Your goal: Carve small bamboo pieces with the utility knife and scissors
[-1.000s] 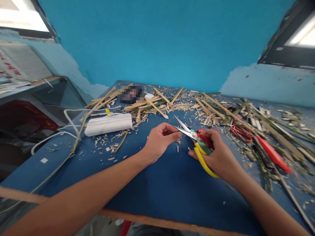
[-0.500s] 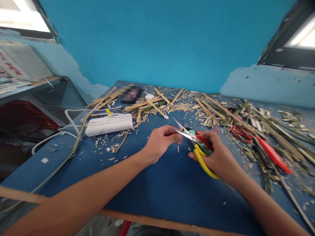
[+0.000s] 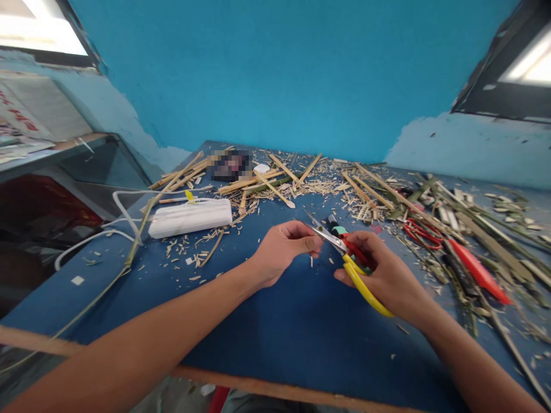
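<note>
In the middle of the head view my right hand (image 3: 383, 278) grips a pair of scissors (image 3: 337, 242) with one yellow and one red handle. Their blades point left, partly apart, beside the fingertips of my left hand (image 3: 286, 251). That hand is closed in a pinch on something too small to make out. A tiny green bit (image 3: 320, 229) shows at the blades. Just behind the scissors lies a tool with a teal and black handle (image 3: 338, 229), partly covered by them and by my right hand.
A white power strip (image 3: 191, 218) with cables lies on the blue table (image 3: 275, 332) at left. Bamboo strips (image 3: 286, 169) and shavings cover the back. To the right are red-handled scissors (image 3: 424, 234), a red tool (image 3: 480, 272) and more strips. A long thin strip (image 3: 103, 292) crosses the left edge.
My right hand has shifted slightly right with the scissors, uncovering more of the dark tool behind. The blades stand closer together. My left hand has edged slightly right.
</note>
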{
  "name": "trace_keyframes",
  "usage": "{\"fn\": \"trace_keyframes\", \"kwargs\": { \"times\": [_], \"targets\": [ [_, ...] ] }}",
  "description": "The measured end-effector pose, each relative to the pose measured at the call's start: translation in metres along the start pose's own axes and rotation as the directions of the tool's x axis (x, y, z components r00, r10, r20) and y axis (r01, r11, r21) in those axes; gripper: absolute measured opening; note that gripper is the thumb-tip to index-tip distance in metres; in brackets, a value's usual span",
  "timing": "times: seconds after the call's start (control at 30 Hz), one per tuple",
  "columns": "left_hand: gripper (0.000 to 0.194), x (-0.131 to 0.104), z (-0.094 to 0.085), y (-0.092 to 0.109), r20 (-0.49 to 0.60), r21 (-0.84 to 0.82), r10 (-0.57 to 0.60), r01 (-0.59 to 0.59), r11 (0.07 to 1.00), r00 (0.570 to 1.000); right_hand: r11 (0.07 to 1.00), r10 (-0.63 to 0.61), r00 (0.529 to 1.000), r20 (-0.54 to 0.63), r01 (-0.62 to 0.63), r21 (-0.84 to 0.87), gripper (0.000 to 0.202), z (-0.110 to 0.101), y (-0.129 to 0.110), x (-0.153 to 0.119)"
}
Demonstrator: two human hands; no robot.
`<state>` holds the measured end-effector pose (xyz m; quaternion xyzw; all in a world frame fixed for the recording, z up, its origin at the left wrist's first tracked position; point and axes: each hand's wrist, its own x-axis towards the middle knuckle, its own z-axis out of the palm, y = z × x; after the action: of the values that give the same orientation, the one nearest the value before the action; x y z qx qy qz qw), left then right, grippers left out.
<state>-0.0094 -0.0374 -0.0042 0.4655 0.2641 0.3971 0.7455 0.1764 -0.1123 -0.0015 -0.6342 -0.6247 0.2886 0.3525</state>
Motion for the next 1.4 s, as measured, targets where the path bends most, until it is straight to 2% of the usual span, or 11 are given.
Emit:
{"fn": "trace_keyframes", "kwargs": {
  "times": [0.13,0.27,0.4,0.6,0.83,1.4],
  "targets": [
    [0.024,-0.003,0.003,0.003,0.019,-0.008,-0.002,0.003,1.0,1.0,0.986,0.003,0.987,0.162,-0.029,0.162,0.048,-0.01,-0.005,0.0],
    [0.023,-0.006,0.006,0.006,0.028,-0.003,-0.008,0.008,1.0,1.0,0.955,0.037,0.956,0.291,-0.12,0.273,0.047,-0.017,-0.012,0.0],
    [0.024,-0.006,0.007,0.008,0.036,0.004,-0.025,0.025,1.0,0.999,0.937,0.031,0.94,0.34,-0.146,0.318,0.045,-0.021,-0.016,0.0],
    [0.022,-0.004,0.003,0.006,0.089,0.044,-0.027,0.023,0.999,0.996,0.983,-0.004,0.966,0.259,-0.044,0.179,0.045,-0.019,-0.014,0.0],
    [0.022,-0.002,0.001,0.006,0.08,0.024,-0.003,0.001,1.0,0.997,1.0,-0.025,0.999,0.041,0.024,0.012,0.056,-0.012,-0.005,0.001],
    [0.024,0.0,0.0,-0.001,0.033,0.019,0.005,-0.006,1.0,0.999,0.98,-0.1,0.993,-0.068,0.086,-0.182,0.055,-0.008,0.002,0.002]
  ]
}}
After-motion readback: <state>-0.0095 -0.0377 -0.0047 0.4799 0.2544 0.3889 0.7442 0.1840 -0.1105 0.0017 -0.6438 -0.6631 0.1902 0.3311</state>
